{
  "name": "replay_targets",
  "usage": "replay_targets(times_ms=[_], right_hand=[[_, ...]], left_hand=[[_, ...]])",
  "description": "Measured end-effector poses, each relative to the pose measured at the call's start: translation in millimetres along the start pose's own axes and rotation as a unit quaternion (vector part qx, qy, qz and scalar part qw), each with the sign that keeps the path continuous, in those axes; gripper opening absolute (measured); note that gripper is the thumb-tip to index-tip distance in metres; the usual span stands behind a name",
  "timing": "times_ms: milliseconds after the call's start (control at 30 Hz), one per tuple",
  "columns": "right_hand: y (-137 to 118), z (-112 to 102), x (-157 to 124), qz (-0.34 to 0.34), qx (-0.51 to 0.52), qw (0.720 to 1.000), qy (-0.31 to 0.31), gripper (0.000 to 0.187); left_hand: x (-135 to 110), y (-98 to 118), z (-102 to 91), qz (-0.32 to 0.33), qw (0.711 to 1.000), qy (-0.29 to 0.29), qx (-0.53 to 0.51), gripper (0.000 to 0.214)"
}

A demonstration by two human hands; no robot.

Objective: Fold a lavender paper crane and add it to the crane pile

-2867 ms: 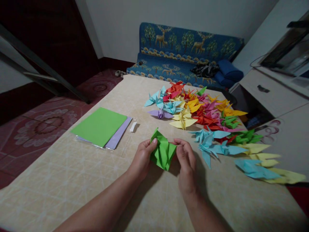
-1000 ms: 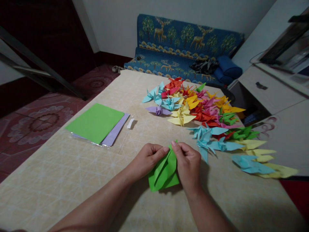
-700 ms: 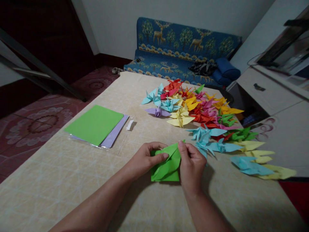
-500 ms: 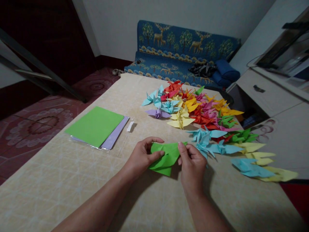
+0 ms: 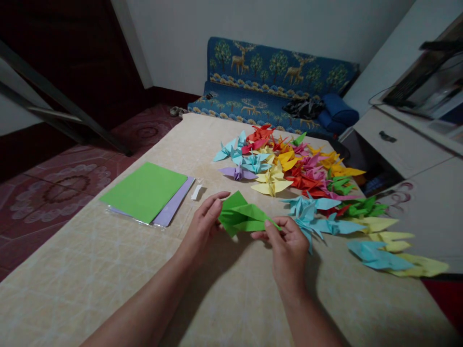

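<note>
A partly folded sheet of green origami paper (image 5: 249, 216) is held up over the table between both hands. My left hand (image 5: 202, 225) grips its left edge, thumb on the near side and some fingers hidden behind the paper. My right hand (image 5: 288, 246) pinches the right-hand point between thumb and fingers. Loose folds open out in the middle of the paper, with one corner sticking up at the top. Just beyond my right hand lie light blue paper cranes (image 5: 306, 212).
Many colourful paper cranes (image 5: 304, 173) spread across the right of the cloth-covered table (image 5: 101, 279). At left lies a stack of green paper (image 5: 146, 190) over purple sheets (image 5: 175, 200) in clear wrap, beside a white scrap (image 5: 197, 193). A blue patterned sofa (image 5: 253, 72) stands behind.
The green paper has turned and its folds have opened, with a corner now pointing up. My left thumb has moved off the paper's face to its left edge.
</note>
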State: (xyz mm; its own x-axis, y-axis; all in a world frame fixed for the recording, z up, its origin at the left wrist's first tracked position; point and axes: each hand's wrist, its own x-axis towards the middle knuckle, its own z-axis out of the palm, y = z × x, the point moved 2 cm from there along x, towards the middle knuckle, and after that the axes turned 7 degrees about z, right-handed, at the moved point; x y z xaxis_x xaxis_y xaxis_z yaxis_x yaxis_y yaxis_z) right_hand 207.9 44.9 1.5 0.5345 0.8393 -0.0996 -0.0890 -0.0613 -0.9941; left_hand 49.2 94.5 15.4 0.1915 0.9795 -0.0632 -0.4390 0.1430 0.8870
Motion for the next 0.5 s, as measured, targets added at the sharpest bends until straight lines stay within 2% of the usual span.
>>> replay_targets(times_ms=[167, 400, 500], right_hand=[[1.4, -0.2, 0.7, -0.004, 0.023, 1.0, 0.002, 0.025], [3.7, -0.4, -0.6, 0.032, 0.012, 0.999, -0.029, 0.025], [5.8, -1.9, 0.9, 0.037, 0.007, 0.999, -0.035, 0.025]], left_hand=[[-1.4, -3.9, 1.6, 0.062, 0.995, -0.015, 0.071, 0.077], [1.4, -10.4, 0.2, 0.046, 0.99, 0.01, 0.137, 0.065], [3.1, -11.0, -1.7, 0.066, 0.987, 0.014, 0.146, 0.057]])
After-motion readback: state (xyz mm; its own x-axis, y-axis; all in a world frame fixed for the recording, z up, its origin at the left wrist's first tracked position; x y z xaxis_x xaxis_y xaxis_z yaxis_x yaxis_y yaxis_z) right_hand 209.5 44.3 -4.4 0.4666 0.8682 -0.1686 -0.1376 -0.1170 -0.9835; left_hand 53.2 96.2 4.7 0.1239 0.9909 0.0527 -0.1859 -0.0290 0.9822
